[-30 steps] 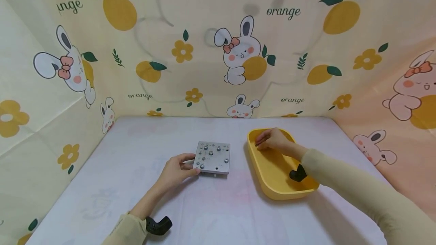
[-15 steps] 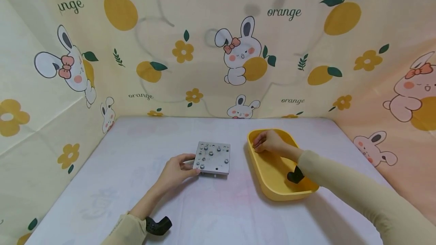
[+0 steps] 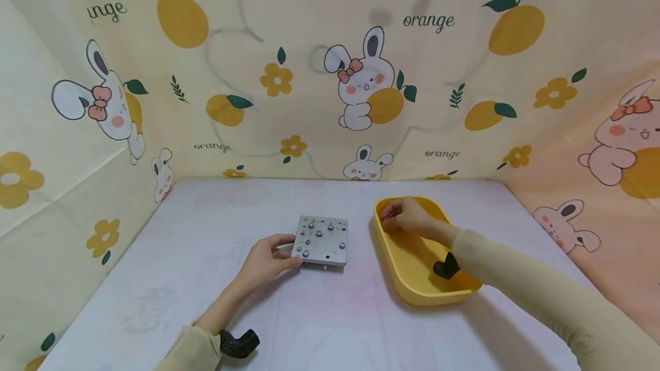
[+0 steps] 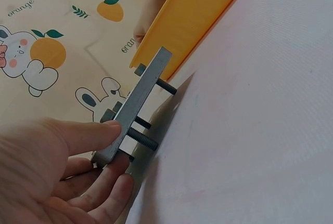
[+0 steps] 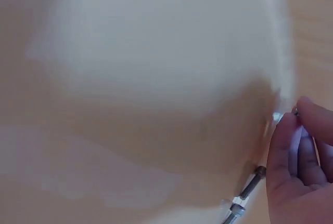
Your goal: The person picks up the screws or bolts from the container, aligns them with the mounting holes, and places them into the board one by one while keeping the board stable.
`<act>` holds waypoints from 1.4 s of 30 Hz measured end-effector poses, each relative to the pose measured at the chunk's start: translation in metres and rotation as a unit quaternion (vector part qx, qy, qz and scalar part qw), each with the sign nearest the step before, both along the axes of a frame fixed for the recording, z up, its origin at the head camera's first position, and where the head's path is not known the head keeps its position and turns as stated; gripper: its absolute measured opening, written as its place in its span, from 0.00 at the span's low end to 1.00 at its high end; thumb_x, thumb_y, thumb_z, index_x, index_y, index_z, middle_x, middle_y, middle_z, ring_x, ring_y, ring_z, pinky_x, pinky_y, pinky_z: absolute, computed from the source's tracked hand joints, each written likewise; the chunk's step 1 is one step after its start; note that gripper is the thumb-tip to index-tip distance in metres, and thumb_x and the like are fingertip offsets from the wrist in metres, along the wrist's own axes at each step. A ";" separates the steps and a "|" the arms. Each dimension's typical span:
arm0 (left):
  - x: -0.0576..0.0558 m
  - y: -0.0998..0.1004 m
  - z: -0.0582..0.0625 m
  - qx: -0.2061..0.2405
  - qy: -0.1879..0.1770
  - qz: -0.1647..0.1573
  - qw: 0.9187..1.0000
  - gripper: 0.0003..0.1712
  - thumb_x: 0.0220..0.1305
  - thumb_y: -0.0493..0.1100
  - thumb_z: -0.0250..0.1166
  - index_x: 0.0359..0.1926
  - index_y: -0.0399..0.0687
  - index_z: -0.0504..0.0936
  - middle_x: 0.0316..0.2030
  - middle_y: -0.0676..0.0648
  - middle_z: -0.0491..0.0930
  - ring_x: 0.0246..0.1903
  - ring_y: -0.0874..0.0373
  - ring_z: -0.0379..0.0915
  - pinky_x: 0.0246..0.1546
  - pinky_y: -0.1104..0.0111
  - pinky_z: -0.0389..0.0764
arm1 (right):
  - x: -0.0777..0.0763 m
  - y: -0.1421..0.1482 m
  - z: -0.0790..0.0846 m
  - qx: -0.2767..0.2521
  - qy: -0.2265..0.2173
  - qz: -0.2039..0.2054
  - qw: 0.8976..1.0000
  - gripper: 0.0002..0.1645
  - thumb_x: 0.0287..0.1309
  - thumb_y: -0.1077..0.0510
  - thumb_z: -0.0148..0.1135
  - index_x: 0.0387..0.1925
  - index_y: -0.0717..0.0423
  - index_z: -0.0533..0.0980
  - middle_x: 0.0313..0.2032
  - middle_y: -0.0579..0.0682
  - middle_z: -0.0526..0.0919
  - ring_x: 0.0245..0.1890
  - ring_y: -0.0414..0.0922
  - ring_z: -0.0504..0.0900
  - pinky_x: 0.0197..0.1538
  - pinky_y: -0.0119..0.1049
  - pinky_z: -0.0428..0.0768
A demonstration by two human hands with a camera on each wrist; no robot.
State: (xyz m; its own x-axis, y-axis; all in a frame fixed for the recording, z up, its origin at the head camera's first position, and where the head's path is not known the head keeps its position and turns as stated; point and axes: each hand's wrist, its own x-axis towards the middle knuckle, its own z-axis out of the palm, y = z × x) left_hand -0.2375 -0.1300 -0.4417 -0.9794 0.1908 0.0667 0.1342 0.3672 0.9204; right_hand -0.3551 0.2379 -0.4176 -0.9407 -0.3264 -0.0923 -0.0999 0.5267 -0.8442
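Observation:
My left hand grips the left edge of a square metal plate, thumb on top and fingers underneath. Bolt heads and holes dot its upper face. In the left wrist view the plate stands edge-on, with threaded bolt shanks sticking out below. Inside the far left end of a yellow tray is my right hand. In the right wrist view its thumb and forefinger pinch a small metal piece, mostly hidden by the fingertips. Beside that hand lie a dark bolt and a silver bolt.
The tray stands on the white-covered table, to the right of the plate. A patterned cloth backdrop rises behind the table and along both sides. Dark devices sit at both wrists.
My right hand has shifted slightly left and toward the tray's left wall, and the piece at its fingertips has gone from sight in the head view. The left hand and plate hold still.

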 end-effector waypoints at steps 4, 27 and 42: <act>0.000 0.000 0.000 -0.004 0.000 0.002 1.000 0.33 0.53 0.38 0.76 0.61 0.38 0.76 0.48 0.44 0.83 0.37 0.57 0.83 0.45 0.58 0.79 | 0.004 -0.002 0.007 -0.027 -0.012 -0.018 0.999 0.07 0.58 0.71 0.66 0.40 0.69 0.81 0.35 0.59 0.85 0.34 0.52 0.82 0.40 0.42 0.81; 0.000 0.000 -0.002 0.015 -0.002 -0.002 1.000 0.34 0.53 0.37 0.76 0.61 0.36 0.75 0.52 0.42 0.80 0.39 0.55 0.83 0.44 0.61 0.80 | -0.003 0.002 0.036 -0.218 -0.077 -0.090 0.969 0.18 0.65 0.72 0.57 0.54 0.79 0.72 0.44 0.59 0.84 0.42 0.47 0.82 0.56 0.44 0.76; 0.002 0.001 0.002 0.015 -0.001 -0.006 1.000 0.34 0.53 0.36 0.75 0.61 0.35 0.75 0.51 0.41 0.81 0.38 0.56 0.84 0.44 0.60 0.80 | 0.031 -0.048 0.068 -0.284 -0.102 -0.021 0.953 0.14 0.65 0.74 0.56 0.51 0.76 0.76 0.42 0.56 0.84 0.42 0.47 0.82 0.55 0.43 0.76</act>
State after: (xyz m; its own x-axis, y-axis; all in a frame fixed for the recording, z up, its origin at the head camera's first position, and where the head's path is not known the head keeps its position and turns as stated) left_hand -0.2355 -0.1293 -0.4400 -0.9772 0.2006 0.0699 0.1359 0.3372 0.9316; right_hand -0.3239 0.1902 -0.3499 -0.9358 -0.3399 -0.0938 0.1072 -0.0209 -0.9940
